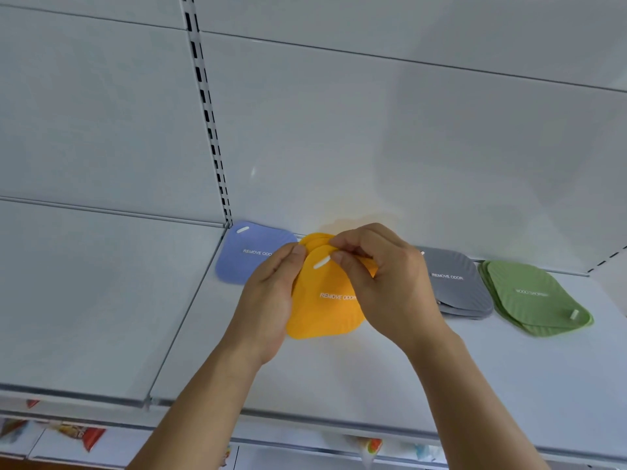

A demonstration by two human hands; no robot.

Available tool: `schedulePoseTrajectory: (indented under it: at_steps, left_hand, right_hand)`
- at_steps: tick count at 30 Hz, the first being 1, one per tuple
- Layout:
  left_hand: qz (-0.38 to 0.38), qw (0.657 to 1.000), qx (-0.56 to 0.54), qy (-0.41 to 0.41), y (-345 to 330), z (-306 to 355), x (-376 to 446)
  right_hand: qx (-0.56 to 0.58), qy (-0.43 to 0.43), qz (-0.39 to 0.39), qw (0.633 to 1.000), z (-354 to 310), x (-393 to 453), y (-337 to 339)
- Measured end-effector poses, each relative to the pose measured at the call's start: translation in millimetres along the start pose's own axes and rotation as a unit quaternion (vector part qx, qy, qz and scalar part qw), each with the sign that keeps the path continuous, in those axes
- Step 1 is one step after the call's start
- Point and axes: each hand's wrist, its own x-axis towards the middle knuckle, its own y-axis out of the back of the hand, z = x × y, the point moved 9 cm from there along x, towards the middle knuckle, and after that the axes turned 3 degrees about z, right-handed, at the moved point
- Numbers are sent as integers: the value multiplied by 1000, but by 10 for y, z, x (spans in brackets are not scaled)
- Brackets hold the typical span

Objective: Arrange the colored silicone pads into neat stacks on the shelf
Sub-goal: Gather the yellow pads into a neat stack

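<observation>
Several orange silicone pads (325, 300) marked REMOVE ODOR are held above the white shelf (339, 378). My left hand (268, 300) cups their left edge, thumb on top. My right hand (380, 283) pinches the upper corners near the white slot, fingers curled. A blue pad (244, 256) lies flat at the back left, partly behind my left hand. To the right sits a grey stack (458, 290), then a fanned, uneven green stack (532, 296).
A slotted upright (210, 130) runs up the white back panel. An adjoining shelf board (101, 300) sits to the left. Below the front lip, packaged goods (81, 435) show on a lower shelf.
</observation>
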Motion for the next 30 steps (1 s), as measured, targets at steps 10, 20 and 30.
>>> schedulePoseTrajectory:
  at_steps: [10, 20, 30]
  left_hand:
    - [-41, 991, 108, -74, -172, 200, -49]
    - [43, 987, 108, -114, 176, 282, 94]
    - [91, 988, 73, -105, 414, 320, 134]
  right_hand:
    - [-13, -11, 24, 1000, 82, -3, 28]
    - [-228, -177, -29, 957, 1024, -255, 70]
    - [-361, -315, -122, 870, 1134, -580, -348]
